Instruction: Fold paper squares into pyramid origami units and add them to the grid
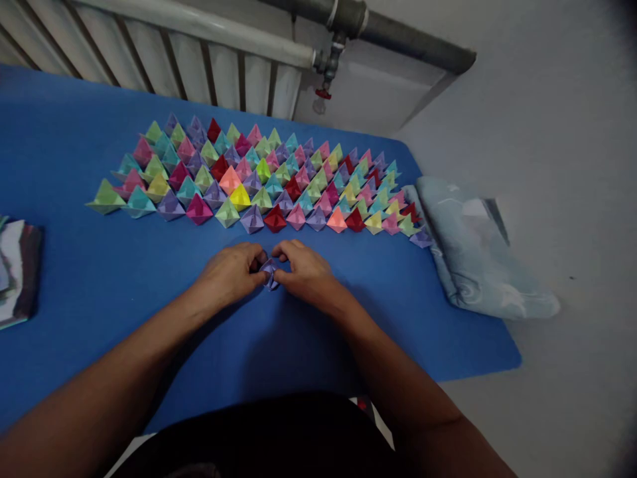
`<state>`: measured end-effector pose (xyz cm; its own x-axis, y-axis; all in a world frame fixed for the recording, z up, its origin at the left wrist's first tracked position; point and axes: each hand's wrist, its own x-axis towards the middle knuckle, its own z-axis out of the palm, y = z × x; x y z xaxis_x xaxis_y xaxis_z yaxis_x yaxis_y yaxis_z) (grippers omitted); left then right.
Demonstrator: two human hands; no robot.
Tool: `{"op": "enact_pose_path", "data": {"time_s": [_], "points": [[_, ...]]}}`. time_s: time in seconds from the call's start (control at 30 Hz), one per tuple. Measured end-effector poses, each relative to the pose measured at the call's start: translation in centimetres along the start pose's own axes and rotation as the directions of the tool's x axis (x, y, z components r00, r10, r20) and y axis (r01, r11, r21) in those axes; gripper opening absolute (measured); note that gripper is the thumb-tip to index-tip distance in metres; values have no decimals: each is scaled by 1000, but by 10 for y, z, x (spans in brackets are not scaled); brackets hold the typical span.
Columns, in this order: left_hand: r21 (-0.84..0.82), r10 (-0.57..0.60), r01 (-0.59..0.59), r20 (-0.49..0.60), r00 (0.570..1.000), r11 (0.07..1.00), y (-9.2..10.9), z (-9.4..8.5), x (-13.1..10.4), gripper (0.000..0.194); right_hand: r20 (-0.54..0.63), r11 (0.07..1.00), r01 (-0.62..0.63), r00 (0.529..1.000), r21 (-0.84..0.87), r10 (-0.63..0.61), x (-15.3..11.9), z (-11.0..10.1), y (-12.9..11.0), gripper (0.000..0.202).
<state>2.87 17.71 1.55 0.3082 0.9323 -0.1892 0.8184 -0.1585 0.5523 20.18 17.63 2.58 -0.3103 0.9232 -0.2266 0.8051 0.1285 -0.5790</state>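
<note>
A small purple paper boat (270,273) is held between my two hands, just above the blue table near its middle. My left hand (231,271) pinches its left side with thumb and fingers. From the right, my right hand (304,271) grips it, the thumb pressed against the paper. Fingers cover part of the boat, so its exact folds are hard to make out. Just beyond my hands stand several rows of folded paper boats in many colours, among them a dark red boat (275,218), a pink boat (296,217) and a green boat (227,213).
The blue table (99,279) carries a folded grey-green patterned cloth (462,252) at its right edge. A stack of cloth or paper (20,272) lies at the far left. Behind the table are a white radiator (184,46) and a pipe with a red valve handle (323,94).
</note>
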Motion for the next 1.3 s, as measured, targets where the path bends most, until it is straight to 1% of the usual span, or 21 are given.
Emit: {"op": "enact_pose_path", "data": {"time_s": [0.17, 0.33, 0.43, 0.5, 0.6, 0.67, 0.7, 0.77, 0.83, 0.87, 0.97, 1.03, 1.13, 1.2, 1.3], "points": [[-36, -4, 4, 0, 1000, 999, -4, 2, 0, 18, 13, 999, 16, 1000, 50, -16, -1, -3, 2, 29], [9, -12, 12, 10, 1000, 1000, 1, 1, 0, 15, 1, 999, 33, 999, 0, -33, -2, -1, -1, 27], [6, -15, 15, 11, 1000, 1000, 2, 0, -1, 14, 29, 999, 47, 998, -4, -47, -3, -1, -1, 28], [-77, -3, 6, 36, 999, 997, -1, -1, -2, 17, 41, 996, 80, 996, 36, -82, -4, -2, 1, 30], [-267, 8, 11, 70, 998, 964, -10, -7, -4, 25, -7, 981, 142, 990, 136, -142, -4, -2, 9, 34], [-292, -24, 47, 83, 996, 955, -15, -12, -7, 29, -55, 967, 180, 983, 178, -173, -3, -1, 14, 40], [-258, -47, 70, 96, 994, 964, -15, -15, -10, 31, -68, 962, 205, 978, 183, -196, -2, 0, 16, 43], [-130, -80, 99, 138, 987, 987, -12, -18, -15, 39, -65, 950, 262, 965, 167, -255, 0, 2, 19, 50], [19, -95, 93, 177, 980, 995, -4, -18, -21, 53, -37, 938, 315, 949, 141, -313, 1, 4, 20, 56], [88, -101, 86, 183, 978, 992, 1, -17, -24, 57, -25, 933, 336, 942, 131, -336, 1, 4, 20, 59], [230, -115, 83, 130, 985, 970, 15, -10, -28, 56, 1, 915, 385, 922, 123, -388, 1, 2, 21, 63], [254, -122, 92, 105, 987, 963, 19, -7, -29, 52, 12, 914, 386, 920, 127, -391, 0, 0, 22, 63], [225, -104, 81, 93, 990, 971, 15, -7, -28, 44, 5, 943, 313, 949, 116, -316, -2, -5, 24, 58], [198, -89, 72, 74, 993, 978, 9, -9, -27, 43, -27, 960, 260, 966, 106, -258, -3, -8, 25, 55], [167, -88, 78, 53, 995, 983, 3, -9, -24, 47, -41, 959, 263, 965, 109, -260, -5, -8, 25, 57]]}}
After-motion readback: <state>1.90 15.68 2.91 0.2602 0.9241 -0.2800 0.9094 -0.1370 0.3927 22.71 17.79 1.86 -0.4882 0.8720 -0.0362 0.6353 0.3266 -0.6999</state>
